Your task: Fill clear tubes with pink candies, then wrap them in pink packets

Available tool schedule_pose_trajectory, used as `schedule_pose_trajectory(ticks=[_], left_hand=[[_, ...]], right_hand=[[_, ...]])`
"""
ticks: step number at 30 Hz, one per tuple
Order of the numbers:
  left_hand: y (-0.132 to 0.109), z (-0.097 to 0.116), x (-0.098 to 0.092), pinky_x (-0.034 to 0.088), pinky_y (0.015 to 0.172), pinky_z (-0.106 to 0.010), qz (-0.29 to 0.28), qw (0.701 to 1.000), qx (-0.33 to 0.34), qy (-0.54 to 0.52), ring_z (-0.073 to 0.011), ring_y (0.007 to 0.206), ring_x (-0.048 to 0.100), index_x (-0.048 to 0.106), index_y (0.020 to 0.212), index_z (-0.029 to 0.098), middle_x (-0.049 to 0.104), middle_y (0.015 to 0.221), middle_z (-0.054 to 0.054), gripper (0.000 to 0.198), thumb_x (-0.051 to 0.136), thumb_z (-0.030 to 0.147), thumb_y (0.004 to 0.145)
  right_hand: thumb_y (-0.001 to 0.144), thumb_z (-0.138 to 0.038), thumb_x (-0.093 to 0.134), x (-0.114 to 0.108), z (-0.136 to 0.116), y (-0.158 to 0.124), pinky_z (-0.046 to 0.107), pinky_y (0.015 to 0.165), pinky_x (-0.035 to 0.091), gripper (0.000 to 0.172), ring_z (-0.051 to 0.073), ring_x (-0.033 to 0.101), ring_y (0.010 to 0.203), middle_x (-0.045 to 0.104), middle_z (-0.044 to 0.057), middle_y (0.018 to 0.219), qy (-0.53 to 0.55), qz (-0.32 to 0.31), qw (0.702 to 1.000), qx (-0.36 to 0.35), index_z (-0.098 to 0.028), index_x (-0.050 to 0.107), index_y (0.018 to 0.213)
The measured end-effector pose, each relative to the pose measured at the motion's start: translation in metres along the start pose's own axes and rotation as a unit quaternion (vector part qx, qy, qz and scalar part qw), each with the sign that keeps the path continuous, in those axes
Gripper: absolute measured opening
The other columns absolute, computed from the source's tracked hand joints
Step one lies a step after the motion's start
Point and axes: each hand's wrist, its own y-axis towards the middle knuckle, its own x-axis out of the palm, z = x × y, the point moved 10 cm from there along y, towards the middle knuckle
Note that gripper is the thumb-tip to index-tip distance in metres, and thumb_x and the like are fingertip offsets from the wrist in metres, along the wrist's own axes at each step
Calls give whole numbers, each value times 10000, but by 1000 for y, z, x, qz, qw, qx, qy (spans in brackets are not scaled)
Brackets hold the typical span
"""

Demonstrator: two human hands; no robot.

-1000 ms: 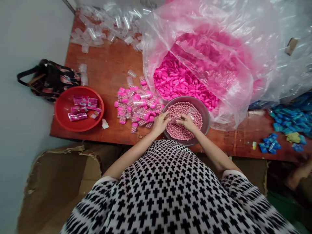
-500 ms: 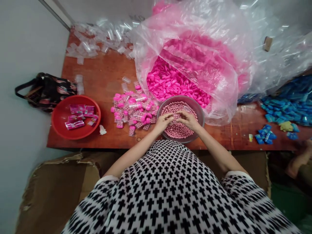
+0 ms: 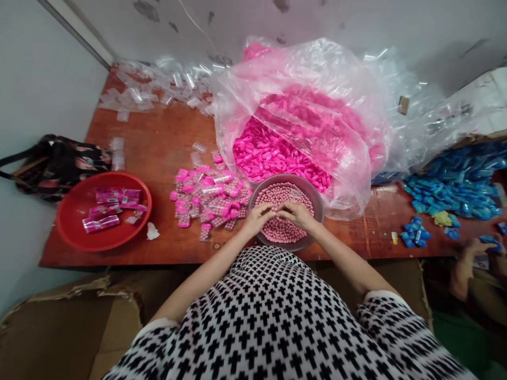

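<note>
Observer: Viewing remotely, I take the grey bowl (image 3: 319,208) as the landmark. Where do the pink beads (image 3: 279,233) lie, and what grip do I record?

Operator: Beads: massed inside the bowl, directly beneath both hands. Left hand (image 3: 259,217) and right hand (image 3: 297,215): above the bowl, fingers curled, fingertips brought together. Whether they pinch some small item I cannot tell; the fingers hide whatever may lie between them. A clear plastic piece (image 3: 293,194), perhaps a tube, rests on the beads within the bowl, beyond the right hand.

Observer: Which portion do I mark as done?

Operator: Just left of the bowl, a heap of bead-filled bottles (image 3: 209,195) with pink caps. Those I can make out look filled and closed; I judge them complete. Overlap prevents my giving a count.

Observer: And the portion left?

Operator: Considerable, by my estimate. Beads spread widely across the bowl. Just beyond the bowl, loose pink caps (image 3: 273,153) fill the mouth of a translucent plastic bag (image 3: 350,184). Well beyond the bowl and to its left, empty clear tubes (image 3: 146,95) lie along the back of the wooden table (image 3: 158,137). With such stocks unused, I rate the work well short of finished.
</note>
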Motion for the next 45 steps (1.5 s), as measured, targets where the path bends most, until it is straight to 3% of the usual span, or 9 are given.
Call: schedule_pose_trajectory(ticks=[5, 11, 15, 19, 24, 27, 34, 40, 45], left_hand=[[2, 2, -17, 465, 879, -350, 34, 999, 22, 10, -193, 930, 623, 698, 961, 192, 699, 976, -60, 243, 595, 327, 787], [6, -9, -24, 482, 890, -338, 39, 998, -15, -45, -189, 962, 637, 667, 1043, 186, 698, 1037, -63, 304, 578, 365, 814], [7, -19, -23, 523, 837, -333, 39, 991, -56, -114, -185, 912, 658, 640, 1089, 173, 705, 1017, -66, 364, 582, 401, 811], [10, -30, -24, 552, 802, -353, 58, 975, -95, -193, -191, 886, 668, 628, 1113, 160, 700, 1041, -75, 445, 627, 432, 762], [17, -23, -35, 509, 901, -377, 104, 980, -78, -152, -211, 978, 653, 657, 1099, 172, 693, 1101, -82, 403, 628, 404, 772], [21, -6, -39, 457, 962, -368, 111, 991, -37, -64, -207, 1034, 632, 685, 1056, 187, 690, 1122, -70, 315, 590, 365, 814], [17, 21, -33, 468, 849, -315, 102, 994, 17, 30, -189, 893, 634, 708, 957, 191, 715, 966, -42, 233, 557, 310, 826], [1, 42, -20, 453, 719, -278, 74, 993, 69, 61, -161, 719, 591, 687, 792, 178, 663, 766, -35, 224, 530, 329, 845], [-6, 64, -8, 444, 744, -284, 31, 982, 127, 133, -179, 769, 605, 690, 775, 200, 671, 808, -63, 247, 499, 330, 860]], right_hand=[[780, -444, 650, -9, 8, 24, 255, 638, 461, 274, 147, 627, 658, 700, 3, 760, -31, -58, 997, 36, -217, 672, 933], [869, -293, 525, -80, 30, 98, 340, 762, 467, 214, 233, 634, 869, 707, 85, 960, -334, 114, 930, 108, -206, 674, 995], [851, -266, 540, -68, 43, 140, 375, 762, 471, 267, 296, 605, 970, 659, 177, 1072, -450, 48, 882, 129, -150, 643, 1068], [871, -238, 489, -60, 53, 153, 401, 787, 466, 273, 304, 612, 942, 650, 214, 1056, -457, 9, 879, 137, -102, 648, 1046], [880, -299, 506, -67, 26, 133, 384, 852, 462, 309, 252, 605, 957, 665, 139, 1063, -290, 56, 955, 31, -137, 636, 1109], [883, -395, 522, -51, -4, 101, 334, 829, 480, 329, 204, 621, 906, 685, 73, 998, -145, 20, 988, -50, -187, 643, 1108], [912, -430, 465, -19, -29, 46, 358, 904, 445, 348, 219, 595, 974, 670, 87, 1026, -193, 25, 977, -85, -218, 631, 1132], [934, -417, 418, -12, -40, 18, 320, 759, 461, 348, 201, 571, 812, 622, 91, 861, -242, 22, 961, -129, -173, 622, 1074], [948, -388, 379, -9, -42, -1, 315, 720, 443, 342, 197, 528, 765, 569, 81, 865, -284, 11, 950, -128, -200, 586, 1144]])
